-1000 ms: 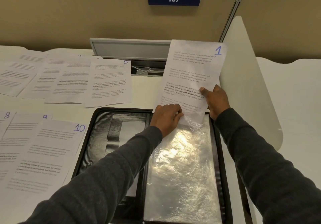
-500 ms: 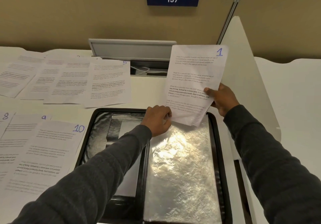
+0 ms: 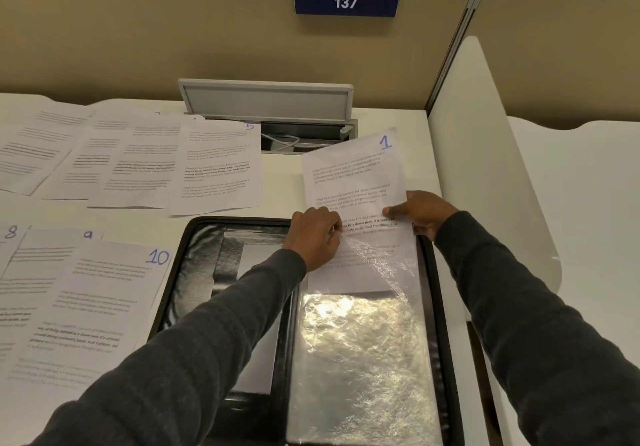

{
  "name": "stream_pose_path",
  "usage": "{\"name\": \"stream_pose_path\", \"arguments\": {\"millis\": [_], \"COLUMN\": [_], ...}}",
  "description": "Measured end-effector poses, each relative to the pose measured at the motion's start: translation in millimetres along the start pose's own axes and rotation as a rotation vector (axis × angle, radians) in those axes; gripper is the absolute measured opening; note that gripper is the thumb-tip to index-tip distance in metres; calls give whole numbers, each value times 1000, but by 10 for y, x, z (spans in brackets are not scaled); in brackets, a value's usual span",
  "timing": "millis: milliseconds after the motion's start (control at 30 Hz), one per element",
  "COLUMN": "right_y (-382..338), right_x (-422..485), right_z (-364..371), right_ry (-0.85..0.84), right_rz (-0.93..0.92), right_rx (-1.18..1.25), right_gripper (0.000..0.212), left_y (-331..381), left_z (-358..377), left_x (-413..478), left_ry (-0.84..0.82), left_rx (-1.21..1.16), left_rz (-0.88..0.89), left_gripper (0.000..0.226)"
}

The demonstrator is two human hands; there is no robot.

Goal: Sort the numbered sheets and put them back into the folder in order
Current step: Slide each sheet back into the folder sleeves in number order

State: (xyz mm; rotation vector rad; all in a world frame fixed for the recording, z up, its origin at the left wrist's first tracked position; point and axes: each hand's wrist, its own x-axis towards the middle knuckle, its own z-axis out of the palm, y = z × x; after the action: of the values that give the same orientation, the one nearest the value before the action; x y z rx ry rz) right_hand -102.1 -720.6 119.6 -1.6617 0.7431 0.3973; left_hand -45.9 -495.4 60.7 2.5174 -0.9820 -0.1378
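A black folder (image 3: 173,307) lies open on the white desk, with a shiny clear plastic sleeve (image 3: 363,359) on its right half. The sheet numbered 1 (image 3: 353,175) has its lower part inside the sleeve's top opening. My left hand (image 3: 315,234) pinches the sleeve's upper left edge. My right hand (image 3: 422,213) pinches the sheet's right edge, thumb on top. A row of sheets ending in number 5 (image 3: 218,165) lies at the back left. Sheets 8 (image 3: 10,234), 9 (image 3: 52,251) and 10 (image 3: 86,307) overlap at the front left.
A white divider panel (image 3: 485,175) stands right of the folder. A grey cable tray lid (image 3: 266,99) with a cable slot sits at the desk's back. A beige partition carries a blue plate reading 137 (image 3: 346,2). Another white desk surface (image 3: 588,203) lies beyond the divider.
Sheet 1 has come down from above the folder and slid partway into the clear sleeve. My right hand moved down with it; my left hand stayed at the sleeve's top edge.
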Motion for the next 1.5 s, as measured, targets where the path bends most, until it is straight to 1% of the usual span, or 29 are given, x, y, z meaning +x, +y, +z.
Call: {"name": "stream_pose_path", "arguments": {"millis": [67, 100, 133, 200, 267, 300, 367, 467, 533, 567, 633, 700, 767, 833, 900, 967, 1033, 1067, 1133, 1200, 1267, 1300, 1400, 1500], "right_y": [42, 70, 99, 168, 236, 268, 345, 459, 557, 606, 705, 776, 806, 833, 849, 854, 839, 829, 822, 806, 788, 775, 749, 729], "right_x": [-42, -64, -81, -110, -138, -157, -182, -217, -219, -216, -211, -224, -252, -258, -255, -249, -253, -257, -240, -231, -231, -243, -274, -332], "right_z": [1, 3, 8, 20, 39, 49, 60, 62, 55, 48, 31, 21, 19, 20, 29, 40, 60, 70, 87, 98, 106, 111, 134, 140], "right_ry": [-28, -44, -57, -72, -80, -83, -96, -156, -180, -180, -153, -97, -47, -25, -8, 13, 29, 37, 59, 84, 102, 106, 112, 111], "right_rz": [23, 34, 45, 61, 64, 58, 33, -24, -46, -53, -49, -23, 5, 25, 34, 31, 23, 19, 13, 10, 9, 9, 0, -9], "right_rx": [-50, -64, -69, -62, -38, -23, 6, 53, 122, 164, 212, 224, 234, 247, 244, 241, 254, 258, 261, 272, 286, 288, 276, 283], "right_gripper": [13, 13, 13, 12, 16, 22, 32, 50, 60, 60, 51, 44, 39, 36, 34, 32, 30, 29, 27, 25, 26, 26, 24, 23], "left_y": [4, 1, -7, -12, 8, 22, 47, 51, 35, 19, -10, -8, 26, 53, 70, 99, 146, 168, 197, 229, 273, 288, 299, 322], "left_z": [8, 14, 19, 16, -29, -59, -129, -227, -238, -237, -234, -226, -228, -216, -200, -184, -179, -180, -182, -178, -178, -165, -91, -83], "left_x": [10, 19, 29, 90, 240, 354, 626, 997, 1175, 1243, 1329, 1358, 1333, 1287, 1237, 1178, 1103, 1064, 996, 922, 827, 782, 683, 619], "left_ry": [0, 5, 18, 37, 21, 15, 7, -52, -167, -239, -352, -411, -487, -607, -714, -797, -851, -854, -796, -707, -675, -673, -615, -542], "left_rx": [3, 1, -6, -19, -25, -32, -41, -23, -11, -26, -75, -72, -52, -37, -31, -67, -99, -97, -89, -106, -156, -166, -147, -172], "left_rz": [-6, -4, 1, -7, -65, -95, -134, -129, -131, -149, -172, -125, -83, -69, -78, -91, -94, -83, -40, -18, -31, -24, 43, 46], "left_gripper": [5, 9, 16, 40, 64, 71, 77, 71, 62, 56, 42, 30, 27, 23, 14, 8, 9, 9, 15, 27, 39, 41, 29, 19]}}
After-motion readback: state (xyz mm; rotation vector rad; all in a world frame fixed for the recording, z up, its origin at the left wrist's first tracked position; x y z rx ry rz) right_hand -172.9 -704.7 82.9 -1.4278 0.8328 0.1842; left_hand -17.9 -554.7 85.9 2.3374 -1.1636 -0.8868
